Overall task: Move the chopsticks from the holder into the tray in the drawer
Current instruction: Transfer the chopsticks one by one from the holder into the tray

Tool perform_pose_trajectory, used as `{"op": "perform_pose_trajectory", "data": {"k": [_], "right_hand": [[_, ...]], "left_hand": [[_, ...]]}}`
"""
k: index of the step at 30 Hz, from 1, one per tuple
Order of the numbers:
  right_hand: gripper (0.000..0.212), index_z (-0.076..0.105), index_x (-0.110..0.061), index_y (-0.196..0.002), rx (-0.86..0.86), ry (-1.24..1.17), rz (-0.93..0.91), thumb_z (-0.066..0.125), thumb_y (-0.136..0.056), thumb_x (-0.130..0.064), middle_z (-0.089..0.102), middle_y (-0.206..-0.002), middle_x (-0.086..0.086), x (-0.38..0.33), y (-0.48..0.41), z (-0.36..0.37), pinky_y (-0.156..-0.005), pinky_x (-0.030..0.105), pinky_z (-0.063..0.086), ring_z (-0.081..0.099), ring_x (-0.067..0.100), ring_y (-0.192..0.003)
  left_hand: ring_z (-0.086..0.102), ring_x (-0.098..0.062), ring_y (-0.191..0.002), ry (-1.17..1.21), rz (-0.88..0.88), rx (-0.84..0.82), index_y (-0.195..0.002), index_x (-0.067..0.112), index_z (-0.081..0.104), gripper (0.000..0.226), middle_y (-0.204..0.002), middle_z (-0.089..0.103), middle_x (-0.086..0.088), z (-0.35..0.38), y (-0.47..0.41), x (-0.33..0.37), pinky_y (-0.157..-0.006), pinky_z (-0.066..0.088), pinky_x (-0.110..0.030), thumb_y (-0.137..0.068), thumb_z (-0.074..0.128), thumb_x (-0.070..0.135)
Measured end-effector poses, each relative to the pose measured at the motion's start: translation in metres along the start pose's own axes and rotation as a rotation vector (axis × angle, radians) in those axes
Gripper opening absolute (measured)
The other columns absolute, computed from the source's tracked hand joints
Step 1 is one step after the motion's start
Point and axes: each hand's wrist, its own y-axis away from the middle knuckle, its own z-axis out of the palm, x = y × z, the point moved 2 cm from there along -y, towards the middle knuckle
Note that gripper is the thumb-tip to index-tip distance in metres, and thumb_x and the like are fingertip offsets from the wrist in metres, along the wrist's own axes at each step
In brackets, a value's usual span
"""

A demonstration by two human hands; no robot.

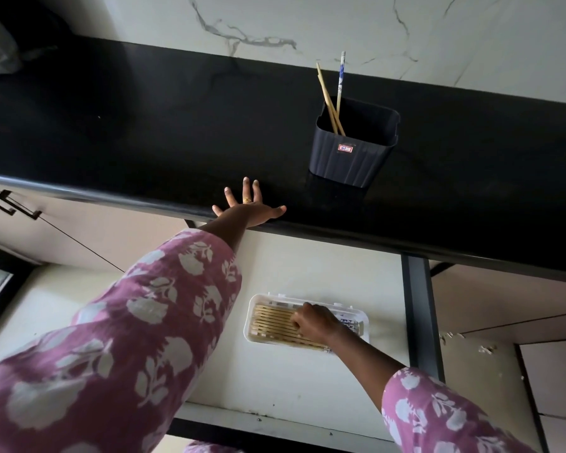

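Head view: taken from above the open drawer (307, 380).
Chopsticks (275, 322): most lie side by side in the white tray (252, 317); three (330, 99) remain upright in the black holder (350, 152).
Right hand (317, 322): curled knuckles-up over the tray's chopsticks; whether it grips any, I cannot tell.
Left hand (249, 207): fingers spread flat on the bench (144, 125) edge, holding nothing.
Risk: pressing the tray's row could skew or spill sticks; reaching up from the tray, the arm may clip the overhanging bench edge or tip the light holder.
Around: a drawer rail (418, 305) stands just beside the tray.
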Motion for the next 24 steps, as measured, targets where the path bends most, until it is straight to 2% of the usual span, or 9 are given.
{"op": "perform_pose_trajectory", "data": {"k": [4, 8, 12, 16, 21, 24], "right_hand": [[0.013, 0.070, -0.010, -0.087, 0.151, -0.111, -0.025, 0.059, -0.080, -0.010, 0.073, -0.096, 0.010, 0.011, -0.001, -0.036, -0.079, 0.033, 0.052, 0.067, 0.027, -0.090], [0.009, 0.073, -0.005, -0.078, 0.388, -0.216, -0.027, 0.064, -0.078, -0.008, 0.074, -0.086, 0.011, 0.028, 0.000, -0.089, -0.076, 0.034, 0.053, 0.067, 0.028, -0.082], [0.005, 0.073, -0.003, -0.067, 0.748, -0.265, -0.073, 0.072, -0.071, 0.000, 0.073, -0.071, 0.014, 0.043, 0.008, -0.146, -0.066, 0.031, 0.052, 0.068, 0.028, -0.066], [0.006, 0.072, 0.000, -0.066, 1.056, -0.326, -0.047, 0.078, -0.065, 0.001, 0.071, -0.066, 0.014, 0.056, 0.011, -0.199, -0.061, 0.027, 0.048, 0.066, 0.025, -0.059], [0.007, 0.072, 0.001, -0.070, 1.238, -0.302, -0.068, 0.078, -0.068, -0.002, 0.073, -0.070, 0.015, 0.062, 0.007, -0.247, -0.062, 0.028, 0.053, 0.068, 0.025, -0.063], [0.006, 0.072, 0.002, -0.073, 1.263, -0.326, -0.027, 0.075, -0.072, -0.003, 0.071, -0.073, 0.017, 0.067, -0.002, -0.272, -0.061, 0.027, 0.052, 0.066, 0.023, -0.062]], "left_hand": [[-0.012, -0.038, -0.144, -0.039, 0.014, 0.018, -0.151, 0.030, 0.002, 0.090, -0.159, -0.001, 0.010, -0.001, 0.002, 0.000, -0.108, -0.002, -0.065, -0.080, 0.027, 0.080], [-0.011, -0.038, -0.144, -0.036, 0.017, 0.013, -0.151, 0.030, 0.002, 0.090, -0.159, -0.001, 0.010, -0.002, 0.005, 0.000, -0.108, -0.001, -0.065, -0.080, 0.027, 0.080], [-0.011, -0.037, -0.144, -0.040, 0.015, 0.010, -0.151, 0.030, 0.003, 0.090, -0.159, -0.001, 0.010, -0.003, 0.008, 0.000, -0.108, -0.001, -0.065, -0.080, 0.026, 0.080], [-0.014, -0.036, -0.144, -0.037, 0.035, 0.015, -0.150, 0.031, -0.002, 0.091, -0.159, -0.007, 0.011, -0.004, 0.009, 0.000, -0.108, -0.002, -0.065, -0.080, 0.028, 0.080], [-0.016, -0.035, -0.143, -0.035, 0.044, 0.008, -0.150, 0.031, -0.005, 0.091, -0.158, -0.011, 0.012, -0.005, 0.010, 0.000, -0.108, -0.002, -0.065, -0.080, 0.029, 0.079], [-0.015, -0.035, -0.144, -0.025, 0.040, 0.005, -0.150, 0.031, -0.004, 0.090, -0.158, -0.009, 0.011, -0.006, 0.011, 0.000, -0.109, -0.002, -0.064, -0.081, 0.029, 0.079]]}}
